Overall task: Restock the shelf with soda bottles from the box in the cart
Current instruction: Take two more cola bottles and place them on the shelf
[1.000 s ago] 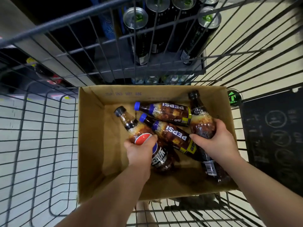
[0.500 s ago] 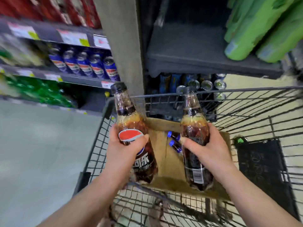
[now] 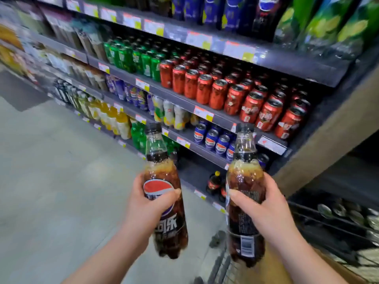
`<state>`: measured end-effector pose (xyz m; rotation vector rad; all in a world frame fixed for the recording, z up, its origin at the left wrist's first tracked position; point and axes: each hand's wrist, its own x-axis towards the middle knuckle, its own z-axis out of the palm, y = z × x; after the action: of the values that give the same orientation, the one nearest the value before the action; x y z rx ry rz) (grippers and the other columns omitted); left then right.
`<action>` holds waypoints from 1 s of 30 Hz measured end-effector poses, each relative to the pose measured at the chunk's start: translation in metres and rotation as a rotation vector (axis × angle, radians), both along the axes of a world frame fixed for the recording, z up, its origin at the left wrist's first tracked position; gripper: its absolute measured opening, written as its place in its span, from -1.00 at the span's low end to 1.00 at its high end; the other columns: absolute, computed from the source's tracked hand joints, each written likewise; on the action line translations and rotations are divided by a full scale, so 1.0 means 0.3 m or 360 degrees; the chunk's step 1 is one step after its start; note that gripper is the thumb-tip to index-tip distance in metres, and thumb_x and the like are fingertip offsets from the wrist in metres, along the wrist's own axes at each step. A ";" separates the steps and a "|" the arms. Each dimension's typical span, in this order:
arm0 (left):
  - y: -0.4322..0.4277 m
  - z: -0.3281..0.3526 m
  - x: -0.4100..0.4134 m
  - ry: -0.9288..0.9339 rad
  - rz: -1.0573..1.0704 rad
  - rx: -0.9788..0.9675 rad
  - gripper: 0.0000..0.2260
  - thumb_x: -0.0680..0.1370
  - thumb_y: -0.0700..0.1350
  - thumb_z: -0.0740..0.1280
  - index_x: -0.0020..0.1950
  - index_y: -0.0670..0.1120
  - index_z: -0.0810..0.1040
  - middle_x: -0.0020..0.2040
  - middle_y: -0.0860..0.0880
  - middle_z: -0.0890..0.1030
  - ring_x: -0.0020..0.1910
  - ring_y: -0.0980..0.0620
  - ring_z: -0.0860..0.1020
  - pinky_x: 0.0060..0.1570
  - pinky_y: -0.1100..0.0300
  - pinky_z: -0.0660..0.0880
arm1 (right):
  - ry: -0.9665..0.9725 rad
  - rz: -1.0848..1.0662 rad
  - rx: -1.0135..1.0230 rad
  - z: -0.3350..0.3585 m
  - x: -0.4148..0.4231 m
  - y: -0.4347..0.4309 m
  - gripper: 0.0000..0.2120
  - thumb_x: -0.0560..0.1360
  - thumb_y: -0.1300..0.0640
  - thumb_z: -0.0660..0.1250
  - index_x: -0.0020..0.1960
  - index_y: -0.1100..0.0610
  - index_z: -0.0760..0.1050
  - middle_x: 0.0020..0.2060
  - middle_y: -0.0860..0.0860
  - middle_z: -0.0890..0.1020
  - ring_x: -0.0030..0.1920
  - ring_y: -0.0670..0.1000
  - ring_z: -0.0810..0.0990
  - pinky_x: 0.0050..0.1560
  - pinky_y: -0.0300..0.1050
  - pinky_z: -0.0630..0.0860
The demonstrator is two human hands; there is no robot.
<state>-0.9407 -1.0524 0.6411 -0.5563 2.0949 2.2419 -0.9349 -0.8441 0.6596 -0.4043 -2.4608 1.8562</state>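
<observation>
My left hand (image 3: 151, 203) grips a black-capped cola bottle (image 3: 162, 173) with a red, white and blue round logo, held upright over the aisle floor. My right hand (image 3: 264, 210) grips a second black-capped cola bottle (image 3: 244, 175), its barcode side toward me, also upright. Both bottles show foam near the shoulder. The shelf unit (image 3: 207, 115) stands ahead and to the right, its tiers full of drinks. The cardboard box (image 3: 336, 267) shows only as a brown edge at the bottom right, inside the wire cart (image 3: 223, 265).
Red cans (image 3: 235, 91), green cans (image 3: 135, 58) and blue cans (image 3: 213, 138) fill the middle tiers. Two dark bottles (image 3: 214, 182) stand on the lowest tier. Grey floor (image 3: 51, 171) stretches left. A beige pillar (image 3: 328, 136) and racked cans (image 3: 348, 216) lie on the right.
Both hands lifted the two bottles out of the box and raised them. My view swung up and left from the cart to the shelf.
</observation>
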 end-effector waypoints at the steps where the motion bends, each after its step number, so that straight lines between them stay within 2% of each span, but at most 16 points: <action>1: -0.095 0.023 -0.012 0.0023 0.0031 0.0006 -0.54 0.12 -0.11 0.45 -0.01 0.06 0.46 -0.16 0.00 0.63 -0.33 0.17 0.60 -0.28 0.24 0.47 | 0.0017 0.0029 -0.0028 0.011 -0.031 -0.098 -0.52 0.26 0.09 0.56 0.09 -0.09 0.43 -0.12 -0.17 0.63 -0.24 -0.33 0.59 -0.27 -0.46 0.45; 3: -0.284 0.066 -0.039 0.0068 0.0093 0.0001 -0.55 0.12 -0.12 0.43 -0.03 0.07 0.45 -0.15 -0.01 0.62 -0.29 0.11 0.59 -0.29 0.23 0.46 | 0.0069 0.0082 -0.0102 0.032 -0.093 -0.289 -0.56 0.27 0.12 0.54 0.08 -0.06 0.47 -0.13 -0.14 0.65 -0.24 -0.28 0.61 -0.22 -0.36 0.50; 6: -0.526 0.125 -0.077 0.0126 0.0173 -0.0053 -0.57 0.12 -0.12 0.43 -0.05 0.08 0.45 -0.16 0.00 0.61 -0.30 0.11 0.59 -0.30 0.21 0.45 | 0.0111 0.0179 -0.0185 0.073 -0.169 -0.544 -0.52 0.20 0.00 0.55 0.08 -0.06 0.49 -0.13 -0.14 0.67 -0.17 -0.21 0.63 -0.13 -0.23 0.51; 9: -0.706 0.177 -0.122 0.0173 0.0211 -0.0096 -0.51 0.13 -0.11 0.44 0.03 0.07 0.45 -0.11 -0.04 0.62 -0.20 0.03 0.59 -0.26 0.17 0.47 | 0.0139 0.0258 -0.0236 0.118 -0.238 -0.728 -0.45 0.13 -0.08 0.52 0.09 -0.05 0.50 -0.09 -0.11 0.68 -0.10 -0.11 0.66 -0.02 -0.12 0.56; 11: -0.788 0.205 -0.159 0.0191 0.0239 -0.0097 -0.53 0.13 -0.10 0.44 0.00 0.07 0.44 -0.10 -0.04 0.61 -0.18 0.02 0.59 -0.25 0.16 0.48 | 0.0158 0.0300 -0.0238 0.152 -0.286 -0.811 -0.54 0.19 -0.01 0.55 0.04 -0.08 0.51 -0.11 -0.11 0.68 -0.11 -0.11 0.66 -0.04 -0.13 0.56; 13: -0.853 0.220 -0.202 0.0204 0.0257 -0.0080 -0.56 0.12 -0.10 0.45 -0.05 0.09 0.43 -0.12 -0.02 0.61 -0.19 0.03 0.59 -0.26 0.17 0.48 | 0.0179 0.0339 -0.0258 0.180 -0.337 -0.870 -0.64 0.26 0.08 0.55 -0.01 -0.10 0.50 -0.13 -0.12 0.68 -0.14 -0.12 0.66 -0.11 -0.17 0.54; 16: -0.927 0.226 -0.276 0.0213 0.0297 -0.0045 -0.51 0.06 -0.06 0.48 -0.06 0.08 0.44 -0.12 -0.03 0.62 -0.20 0.03 0.60 -0.27 0.18 0.48 | 0.0197 0.0360 -0.0261 0.203 -0.421 -0.932 -0.59 0.25 0.04 0.55 0.05 -0.07 0.51 -0.10 -0.07 0.68 -0.12 -0.05 0.67 -0.13 -0.12 0.54; 20: -1.014 0.243 -0.419 0.0216 0.0323 -0.0026 -0.53 0.09 -0.08 0.47 -0.05 0.07 0.44 -0.12 -0.04 0.63 -0.19 0.01 0.60 -0.26 0.17 0.48 | 0.0209 0.0348 -0.0325 0.220 -0.586 -1.010 -0.70 0.30 0.10 0.51 -0.02 -0.06 0.51 -0.12 -0.04 0.68 -0.12 0.02 0.67 -0.14 -0.07 0.55; 23: -1.067 0.266 -0.580 0.0281 0.0308 -0.0054 -0.53 0.10 -0.09 0.46 -0.04 0.07 0.44 -0.13 -0.02 0.63 -0.22 0.04 0.60 -0.29 0.19 0.48 | 0.0238 0.0387 -0.0391 0.223 -0.750 -1.068 -0.66 0.27 0.08 0.51 0.00 -0.05 0.51 -0.10 -0.03 0.68 -0.11 0.01 0.67 -0.13 -0.07 0.55; 27: -1.104 0.313 -0.855 0.0324 0.0271 -0.0080 -0.36 0.09 -0.07 0.48 0.15 0.01 0.42 -0.10 -0.02 0.63 -0.22 0.05 0.61 -0.30 0.21 0.48 | 0.0317 0.0408 -0.0370 0.262 -1.005 -1.123 -0.57 0.27 0.08 0.52 0.10 -0.05 0.49 -0.07 -0.05 0.67 -0.09 -0.02 0.66 -0.08 -0.05 0.55; 30: -1.112 0.347 -1.057 0.0336 0.0239 -0.0115 -0.29 -0.04 0.00 0.50 0.10 0.04 0.44 -0.10 -0.05 0.64 -0.20 0.01 0.62 -0.25 0.18 0.50 | 0.0376 0.0413 -0.0331 0.311 -1.195 -1.129 -0.58 0.25 0.09 0.55 0.06 -0.07 0.50 -0.09 -0.05 0.69 -0.10 -0.01 0.67 -0.04 -0.01 0.58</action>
<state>-1.2577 -1.3860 0.7452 -0.5166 2.3141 2.4103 -1.2933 -1.1829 0.7529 0.1330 -2.2612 2.1231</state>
